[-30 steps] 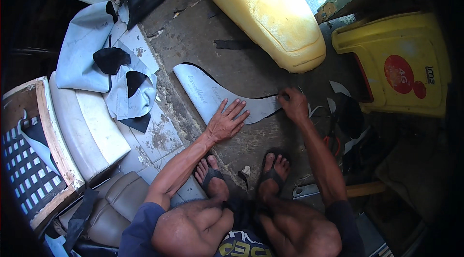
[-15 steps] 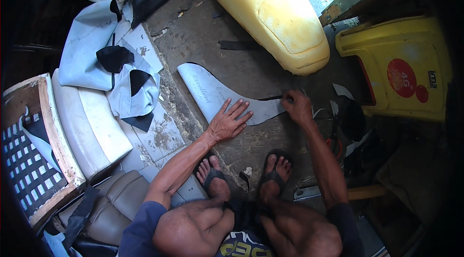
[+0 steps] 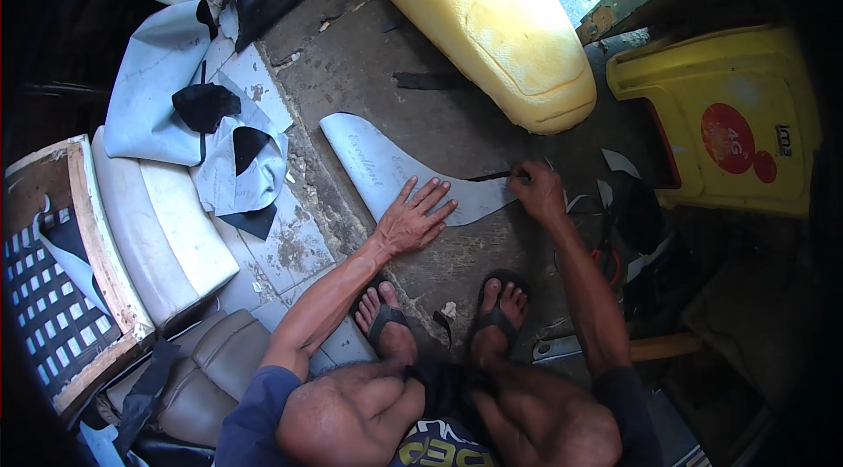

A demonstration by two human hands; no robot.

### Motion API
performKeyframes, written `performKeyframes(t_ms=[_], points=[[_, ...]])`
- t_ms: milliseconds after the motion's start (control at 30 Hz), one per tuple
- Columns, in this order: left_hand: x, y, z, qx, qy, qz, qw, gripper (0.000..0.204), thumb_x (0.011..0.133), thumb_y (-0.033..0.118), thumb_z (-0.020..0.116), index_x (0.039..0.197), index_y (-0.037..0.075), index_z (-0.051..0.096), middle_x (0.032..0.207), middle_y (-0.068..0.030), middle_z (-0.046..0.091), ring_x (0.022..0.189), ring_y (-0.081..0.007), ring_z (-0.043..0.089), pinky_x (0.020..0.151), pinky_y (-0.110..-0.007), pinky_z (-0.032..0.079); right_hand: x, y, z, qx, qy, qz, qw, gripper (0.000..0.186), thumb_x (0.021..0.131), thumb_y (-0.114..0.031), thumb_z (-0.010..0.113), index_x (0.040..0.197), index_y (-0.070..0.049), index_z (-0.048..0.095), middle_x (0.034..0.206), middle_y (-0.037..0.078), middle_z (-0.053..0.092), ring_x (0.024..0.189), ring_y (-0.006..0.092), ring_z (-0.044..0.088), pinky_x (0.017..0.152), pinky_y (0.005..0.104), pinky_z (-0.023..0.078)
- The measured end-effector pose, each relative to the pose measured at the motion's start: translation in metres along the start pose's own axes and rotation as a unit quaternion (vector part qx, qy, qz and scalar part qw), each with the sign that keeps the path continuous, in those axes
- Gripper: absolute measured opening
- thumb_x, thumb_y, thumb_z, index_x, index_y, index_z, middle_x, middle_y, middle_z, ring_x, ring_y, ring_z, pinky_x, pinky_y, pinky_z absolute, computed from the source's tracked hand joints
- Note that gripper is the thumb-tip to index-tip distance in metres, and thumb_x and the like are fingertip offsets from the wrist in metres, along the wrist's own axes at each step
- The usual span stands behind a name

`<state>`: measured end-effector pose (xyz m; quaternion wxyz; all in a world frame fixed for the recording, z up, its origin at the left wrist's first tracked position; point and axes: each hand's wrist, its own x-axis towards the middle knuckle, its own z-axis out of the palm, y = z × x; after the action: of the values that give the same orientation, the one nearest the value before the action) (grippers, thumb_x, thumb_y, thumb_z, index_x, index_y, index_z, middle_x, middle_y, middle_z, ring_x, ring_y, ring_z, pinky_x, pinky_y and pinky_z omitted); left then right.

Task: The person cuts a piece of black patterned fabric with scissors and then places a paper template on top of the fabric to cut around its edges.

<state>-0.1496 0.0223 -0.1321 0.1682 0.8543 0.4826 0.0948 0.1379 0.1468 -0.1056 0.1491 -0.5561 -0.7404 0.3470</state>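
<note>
Left hand point(image 3: 411, 226): flat, fingers spread wide, on the pale sheet point(image 3: 386, 170).
Right hand point(image 3: 537, 192): looked pinched narrow on its thin tip.
Risk: I reckoned a sideways tug against light left pressure could skew it.
Pale sheet: lay under left palm, tip at right fingertips.
Foam seat point(image 3: 492, 32): lay beyond, apart.

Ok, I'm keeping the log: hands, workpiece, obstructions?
Left hand spread on curved pale-grey flexible sheet. Right hand curled at its narrow end. Yellow elongated foam block beyond, not touching.
</note>
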Motion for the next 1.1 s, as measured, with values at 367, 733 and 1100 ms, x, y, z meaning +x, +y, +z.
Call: performKeyframes(t_ms=[367,733,1100], points=[[0.000,0.002,-0.003,-0.012,0.001,-0.014,1.000,0.051,0.095,0.033,0.060,0.144,0.019,0.055,0.159,-0.0112,0.040,0.150,-0.0282,0.032,0.122,-0.056,0.018,0.002,-0.012,-0.007,0.039,-0.001,0.064,0.997,0.021,0.084,-0.019,0.071,0.096,-0.003,0.073,0.097,0.020,0.070,0.091,0.0371,0.069,0.082,0.0431,0.053],[0.023,0.032,-0.022,-0.006,-0.029,-0.061,0.998,0.057,0.095,0.037,0.059,0.148,0.019,0.049,0.152,-0.0162,0.044,0.146,-0.0359,0.035,0.118,-0.064,0.020,-0.026,0.000,-0.012,0.026,0.103,0.083,0.991,0.031,0.089,-0.021,0.069,0.114,-0.001,0.068,0.110,0.022,0.066,0.103,0.0385,0.064,0.090,0.0441,0.050],[0.036,0.053,-0.024,0.081,-0.033,-0.061,0.994,0.058,0.091,0.031,0.063,0.142,0.008,0.051,0.145,-0.0188,0.047,0.141,-0.0384,0.038,0.116,-0.058,0.029,-0.210,0.034,-0.055,-0.237,0.217,0.250,0.913,0.046,0.090,-0.013,0.065,0.133,-0.004,0.056,0.126,0.029,0.057,0.127,0.0459,0.051,0.104,0.0527,0.042]])
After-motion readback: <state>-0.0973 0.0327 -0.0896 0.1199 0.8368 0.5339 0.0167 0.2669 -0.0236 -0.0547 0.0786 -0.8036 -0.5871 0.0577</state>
